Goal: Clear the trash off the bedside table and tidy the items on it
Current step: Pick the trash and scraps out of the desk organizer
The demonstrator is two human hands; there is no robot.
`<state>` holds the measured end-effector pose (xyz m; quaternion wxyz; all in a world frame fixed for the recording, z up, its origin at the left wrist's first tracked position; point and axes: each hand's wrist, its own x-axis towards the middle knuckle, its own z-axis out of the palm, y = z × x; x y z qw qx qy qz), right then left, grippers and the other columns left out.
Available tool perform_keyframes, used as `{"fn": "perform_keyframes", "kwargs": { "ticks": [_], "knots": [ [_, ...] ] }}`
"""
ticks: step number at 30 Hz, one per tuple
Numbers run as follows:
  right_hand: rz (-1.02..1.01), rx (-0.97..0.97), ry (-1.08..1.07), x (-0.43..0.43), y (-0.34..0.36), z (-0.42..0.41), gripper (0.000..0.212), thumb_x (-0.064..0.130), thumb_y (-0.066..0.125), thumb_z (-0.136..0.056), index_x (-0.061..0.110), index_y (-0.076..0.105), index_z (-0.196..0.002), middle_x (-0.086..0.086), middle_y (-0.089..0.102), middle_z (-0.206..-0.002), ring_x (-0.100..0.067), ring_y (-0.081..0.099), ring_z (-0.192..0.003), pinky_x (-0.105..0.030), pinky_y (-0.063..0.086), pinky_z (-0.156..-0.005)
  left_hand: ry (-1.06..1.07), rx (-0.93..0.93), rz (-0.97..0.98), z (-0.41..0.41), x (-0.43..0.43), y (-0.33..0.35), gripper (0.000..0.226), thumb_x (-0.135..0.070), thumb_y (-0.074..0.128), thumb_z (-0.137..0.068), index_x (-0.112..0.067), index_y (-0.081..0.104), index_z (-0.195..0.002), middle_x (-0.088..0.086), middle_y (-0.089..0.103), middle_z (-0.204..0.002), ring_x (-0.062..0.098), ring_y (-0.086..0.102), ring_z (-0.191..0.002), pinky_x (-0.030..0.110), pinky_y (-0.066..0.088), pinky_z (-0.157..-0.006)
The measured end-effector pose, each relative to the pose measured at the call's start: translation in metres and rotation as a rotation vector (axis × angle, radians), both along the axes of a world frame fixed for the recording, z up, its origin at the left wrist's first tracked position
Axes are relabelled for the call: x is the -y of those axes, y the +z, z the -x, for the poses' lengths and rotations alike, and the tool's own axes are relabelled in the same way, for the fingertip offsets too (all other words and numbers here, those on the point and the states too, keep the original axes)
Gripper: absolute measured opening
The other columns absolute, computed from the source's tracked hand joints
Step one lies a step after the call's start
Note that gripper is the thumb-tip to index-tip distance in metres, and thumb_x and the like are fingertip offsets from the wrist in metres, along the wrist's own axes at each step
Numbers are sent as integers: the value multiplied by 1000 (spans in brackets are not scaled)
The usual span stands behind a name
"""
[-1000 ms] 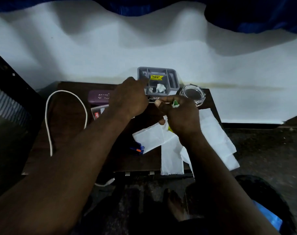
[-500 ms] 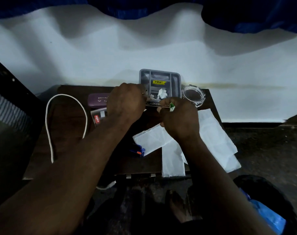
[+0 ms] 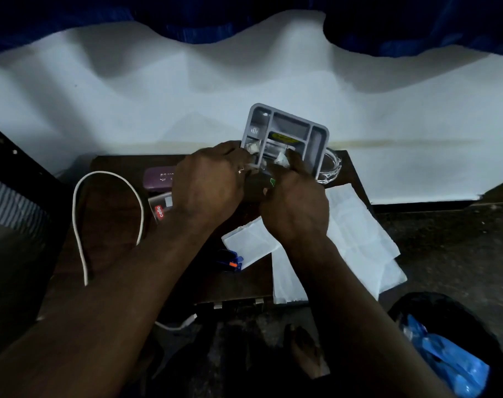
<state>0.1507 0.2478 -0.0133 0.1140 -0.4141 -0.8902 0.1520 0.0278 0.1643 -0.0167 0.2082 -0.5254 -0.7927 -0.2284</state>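
1. One white cable (image 3: 106, 179) loops over the bedside table's (image 3: 109, 225) left side.
2. One purple case (image 3: 158, 178) and one red-labelled box (image 3: 159, 208) lie toward the far edge, partly hidden by the left hand (image 3: 207, 185).
3. Both the left hand and the right hand (image 3: 296, 208) curl their fingers round the near rim of the one grey tray (image 3: 316, 139), which is tilted up at the far edge. It holds two crumpled wads (image 3: 253, 146).
4. One glass dish (image 3: 332, 170) stands at the far right corner, behind the tray.
5. White sheets (image 3: 359, 234) overhang the right edge.

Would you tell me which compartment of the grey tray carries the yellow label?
The centre compartment of the grey tray, flanked by the long side compartments; none of the others shows any yellow.
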Motion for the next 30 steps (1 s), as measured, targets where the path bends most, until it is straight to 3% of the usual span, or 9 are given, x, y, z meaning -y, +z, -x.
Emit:
{"fn": "perform_keyframes", "kwargs": {
  "ticks": [5,10,14,16,19,21,24,28,30],
  "knots": [
    [-36,-59,-30,1,-1,-1,35,22,66,-91,14,64,-126,-8,64,-140,-36,71,-105,-38,58,-82,-21,13,-1,-2,4,0,21,-6,75,-74,-12,79,-94,8,78,-92,35,71,-66,31,51,-57],
    [-145,-383,-46,1,5,-3,36,14,67,-84,12,73,-120,-2,69,-133,-32,72,-101,-36,59,-84,14,33,-37,2,4,1,20,-11,62,-80,-12,78,-92,8,76,-87,36,70,-66,28,43,-58],
    [170,-758,-274,-12,10,-3,10,31,82,-83,29,74,-89,4,77,-89,-14,74,-77,-37,62,-77,69,31,-45,3,4,2,13,-14,72,-81,-15,79,-92,5,77,-87,33,71,-66,25,37,-60],
    [343,-878,-368,-17,11,-3,27,48,87,-75,31,66,-76,0,75,-77,-21,75,-72,-46,63,-72,77,26,-52,2,4,1,13,-14,71,-80,-15,79,-91,5,77,-85,33,71,-63,25,33,-61],
    [577,-1018,-447,-22,8,-4,41,51,92,-64,28,59,-73,-15,72,-84,-41,74,-76,-51,62,-68,71,71,-60,2,3,0,15,-14,70,-81,-15,79,-92,5,78,-86,32,71,-65,24,35,-63],
    [669,-1057,-449,-24,8,-5,30,39,90,-63,29,64,-73,-17,72,-89,-45,73,-82,-48,59,-68,68,89,-57,3,2,-2,13,-14,75,-81,-15,79,-93,5,78,-88,32,72,-68,25,42,-61],
    [787,-1088,-454,-28,10,-9,22,8,72,-77,24,68,-62,-17,69,-77,-35,67,-63,-29,48,-53,42,102,-46,5,1,-3,16,-18,68,-85,-14,79,-96,6,78,-93,34,73,-72,29,50,-62],
    [722,-1081,-401,-28,13,-9,12,13,69,-76,21,77,-72,-14,76,-81,-37,75,-74,-37,57,-62,22,77,-52,4,2,-2,18,-14,67,-81,-13,78,-95,7,77,-92,35,71,-69,29,47,-60],
    [706,-1108,-405,-31,14,-13,10,6,70,-84,12,78,-86,-16,76,-82,-31,74,-66,-27,52,-53,18,83,-65,3,3,0,17,-13,71,-80,-13,79,-96,7,78,-93,35,71,-69,29,49,-60]
  ]
}}
